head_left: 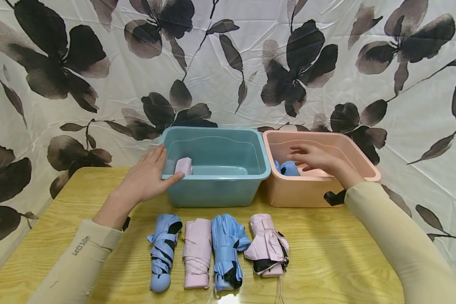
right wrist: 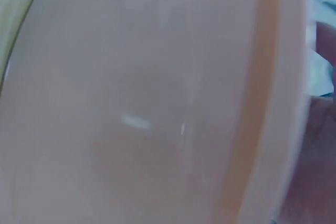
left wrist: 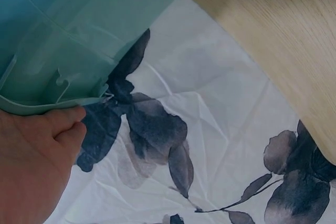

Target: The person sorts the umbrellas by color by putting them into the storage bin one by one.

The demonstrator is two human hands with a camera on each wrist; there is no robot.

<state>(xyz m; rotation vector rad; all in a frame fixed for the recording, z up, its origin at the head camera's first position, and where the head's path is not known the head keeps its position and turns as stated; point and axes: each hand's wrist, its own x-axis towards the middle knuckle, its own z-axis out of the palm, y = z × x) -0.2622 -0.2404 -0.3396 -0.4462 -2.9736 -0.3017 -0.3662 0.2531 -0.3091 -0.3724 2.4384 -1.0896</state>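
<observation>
My left hand (head_left: 146, 173) rests against the left front corner of the teal bin (head_left: 216, 192), fingers stretched along the side and thumb over the front rim. In the left wrist view, fingers (left wrist: 67, 120) touch the rim's edge. Inside that bin lies a pink folded umbrella (head_left: 183, 166). My right hand (head_left: 313, 158) hangs over the peach bin (head_left: 308, 192), fingers loosely bent and holding nothing. Just left of it, within the bin, sits a blue folded umbrella (head_left: 289, 169). The right wrist view is mostly filled by the blurred bin wall (right wrist: 131, 98).
Before the bins a row of folded umbrellas lies on the wooden table (head_left: 327, 261): blue (head_left: 163, 253), pink (head_left: 196, 253), blue (head_left: 226, 249) and pink (head_left: 267, 245). A floral cloth (head_left: 228, 63) hangs close behind the bins.
</observation>
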